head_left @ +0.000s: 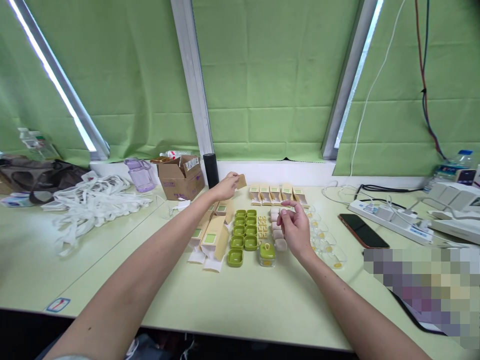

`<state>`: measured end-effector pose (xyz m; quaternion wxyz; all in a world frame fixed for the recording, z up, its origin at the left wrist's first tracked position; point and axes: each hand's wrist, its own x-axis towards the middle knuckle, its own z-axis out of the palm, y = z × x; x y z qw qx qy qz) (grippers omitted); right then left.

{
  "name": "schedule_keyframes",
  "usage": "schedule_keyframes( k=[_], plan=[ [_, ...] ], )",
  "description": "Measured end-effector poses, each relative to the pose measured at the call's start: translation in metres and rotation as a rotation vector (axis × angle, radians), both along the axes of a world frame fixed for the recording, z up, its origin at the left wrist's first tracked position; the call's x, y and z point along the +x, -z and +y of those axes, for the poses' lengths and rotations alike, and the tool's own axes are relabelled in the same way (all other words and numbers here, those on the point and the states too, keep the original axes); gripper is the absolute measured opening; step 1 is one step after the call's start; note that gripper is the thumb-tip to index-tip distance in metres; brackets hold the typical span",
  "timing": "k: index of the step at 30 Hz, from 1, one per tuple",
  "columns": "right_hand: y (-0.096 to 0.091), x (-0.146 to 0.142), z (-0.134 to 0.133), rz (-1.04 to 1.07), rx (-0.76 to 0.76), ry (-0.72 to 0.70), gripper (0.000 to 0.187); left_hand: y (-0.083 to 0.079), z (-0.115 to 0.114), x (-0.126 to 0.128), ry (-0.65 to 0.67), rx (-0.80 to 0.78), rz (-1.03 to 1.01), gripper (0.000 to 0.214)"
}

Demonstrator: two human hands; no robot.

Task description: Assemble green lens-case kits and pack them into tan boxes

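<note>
My left hand (226,187) reaches far over the table and pinches a small tan box (240,181), held up near the black cylinder. My right hand (294,227) hovers over the middle of the layout with thumb and fingers pinched together; what they hold, if anything, is too small to make out. Under it lie a column of pale pink pieces (278,232) and small yellow pieces (262,225). Left of those sit several green square lids (244,231). A row of upright tan boxes (277,194) stands at the back. Clear cases (325,242) lie to the right.
Flat tan boxes (212,237) are piled left of the lids. A brown carton (180,176), a purple jug (140,174) and white straps (93,197) lie at the left. A phone (363,230), a power strip (390,217) and cables occupy the right side.
</note>
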<state>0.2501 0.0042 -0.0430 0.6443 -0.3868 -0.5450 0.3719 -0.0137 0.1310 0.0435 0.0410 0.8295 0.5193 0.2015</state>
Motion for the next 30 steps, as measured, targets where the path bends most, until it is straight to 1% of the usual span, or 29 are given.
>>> schedule_keyframes(
  k=[3, 5, 7, 10, 11, 13, 15, 19, 22, 24, 27, 28, 30],
  plan=[
    [-0.001, -0.001, 0.003, 0.031, -0.028, -0.060, 0.034, -0.008, -0.035, 0.006, 0.061, 0.115, -0.058, 0.048],
    [-0.003, 0.000, 0.007, 0.083, -0.059, -0.106, 0.043, -0.006, -0.067, 0.016, 0.175, 0.270, -0.111, 0.050],
    [-0.007, 0.002, 0.010, 0.154, -0.100, -0.156, 0.053, 0.001, -0.102, 0.027, 0.235, 0.351, -0.119, 0.051],
    [-0.013, 0.005, 0.014, 0.285, -0.160, -0.267, 0.063, 0.016, -0.146, 0.040, 0.263, 0.334, -0.003, 0.057],
    [-0.016, 0.006, 0.015, 0.333, -0.172, -0.309, 0.065, 0.021, -0.156, 0.043, 0.270, 0.325, 0.040, 0.059],
    [-0.020, 0.007, 0.016, 0.419, -0.179, -0.376, 0.066, 0.030, -0.169, 0.046, 0.306, 0.306, 0.121, 0.059],
    [-0.022, 0.006, 0.016, 0.474, -0.174, -0.403, 0.064, 0.037, -0.173, 0.046, 0.357, 0.307, 0.158, 0.059],
    [-0.023, 0.003, 0.014, 0.519, -0.172, -0.362, 0.056, 0.044, -0.169, 0.043, 0.492, 0.290, 0.141, 0.064],
    [-0.022, 0.003, 0.013, 0.507, -0.173, -0.333, 0.056, 0.045, -0.166, 0.040, 0.521, 0.251, 0.079, 0.056],
    [-0.021, 0.003, 0.013, 0.489, -0.154, -0.320, 0.057, 0.045, -0.165, 0.039, 0.492, 0.238, -0.015, 0.046],
    [-0.019, 0.002, 0.011, 0.438, -0.078, -0.288, 0.056, 0.044, -0.158, 0.042, 0.378, 0.262, -0.260, 0.037],
    [-0.018, 0.001, 0.010, 0.405, -0.041, -0.277, 0.055, 0.043, -0.155, 0.044, 0.335, 0.270, -0.337, 0.038],
    [-0.015, -0.001, 0.008, 0.322, 0.037, -0.261, 0.053, 0.042, -0.147, 0.050, 0.288, 0.257, -0.430, 0.052]
  ],
)
